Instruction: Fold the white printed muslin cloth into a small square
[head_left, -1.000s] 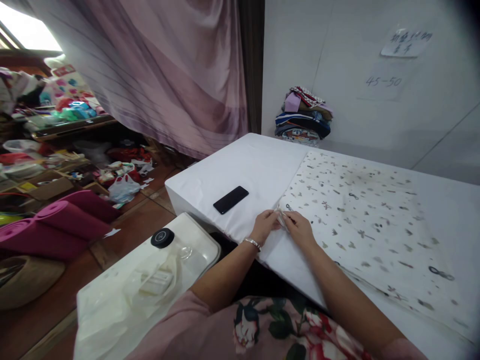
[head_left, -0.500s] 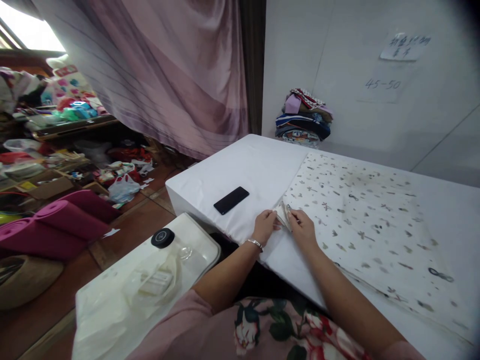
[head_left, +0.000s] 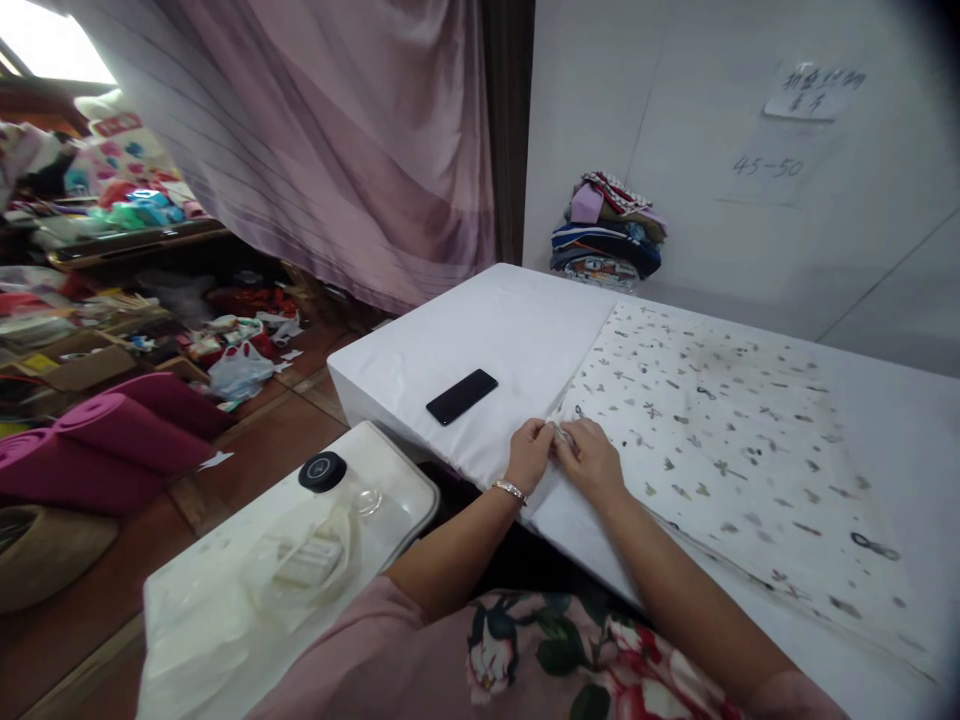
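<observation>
A white cloth [head_left: 675, 420] with small leaf-like prints lies spread over the right part of the white-covered table [head_left: 517, 320]. At its near left corner, my left hand [head_left: 529, 455] pinches the cloth's edge; a bracelet circles that wrist. My right hand [head_left: 592, 460] is closed on the same corner, right beside the left, with the fingers of both nearly touching. A small fold of fabric shows between them, partly hidden by the fingers. To the left of my hands, a black phone [head_left: 462, 397] lies flat on the table.
A lower white stand [head_left: 225, 610] at the near left holds a round black object [head_left: 322, 471] and a clear plastic bag [head_left: 307, 560]. Folded clothes [head_left: 607, 235] are stacked by the wall. Pink rolled mats [head_left: 127, 440] and boxes crowd the floor.
My right hand has moved slightly left and closed in against my left hand. The fold of cloth that stood up between them is now mostly covered by fingers.
</observation>
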